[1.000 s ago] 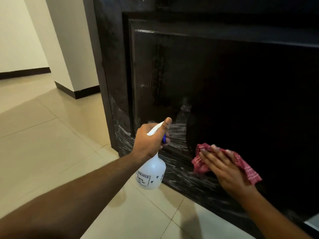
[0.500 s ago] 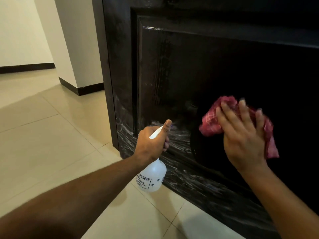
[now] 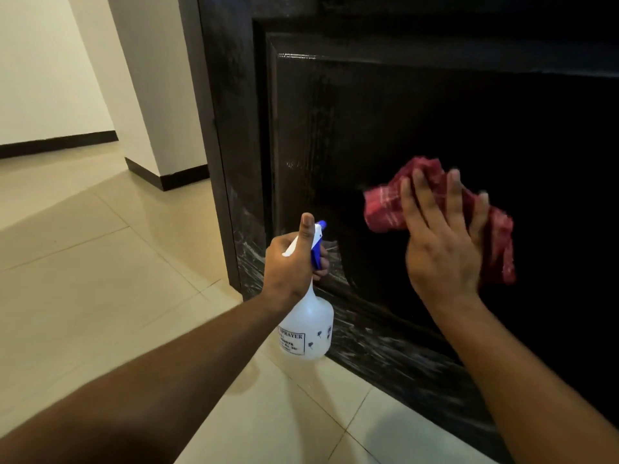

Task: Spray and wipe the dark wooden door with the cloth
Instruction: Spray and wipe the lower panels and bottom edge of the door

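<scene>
The dark wooden door (image 3: 385, 122) fills the right and centre of the view, with whitish streaks along its lower rail. My left hand (image 3: 291, 262) grips the neck of a translucent white spray bottle (image 3: 308, 333) with a blue trigger, thumb up along the head, nozzle toward the door. My right hand (image 3: 442, 242) presses a red checked cloth (image 3: 392, 205) flat against the door's recessed panel, fingers straight and spread. Part of the cloth is hidden under that hand.
Beige floor tiles (image 3: 100, 296) spread to the left and below. A cream wall (image 3: 157, 78) with a dark skirting board stands left of the door frame (image 3: 204, 112).
My right hand has slid the cloth from the lower rail up onto the panel. The left hand with the bottle has stayed almost in place.
</scene>
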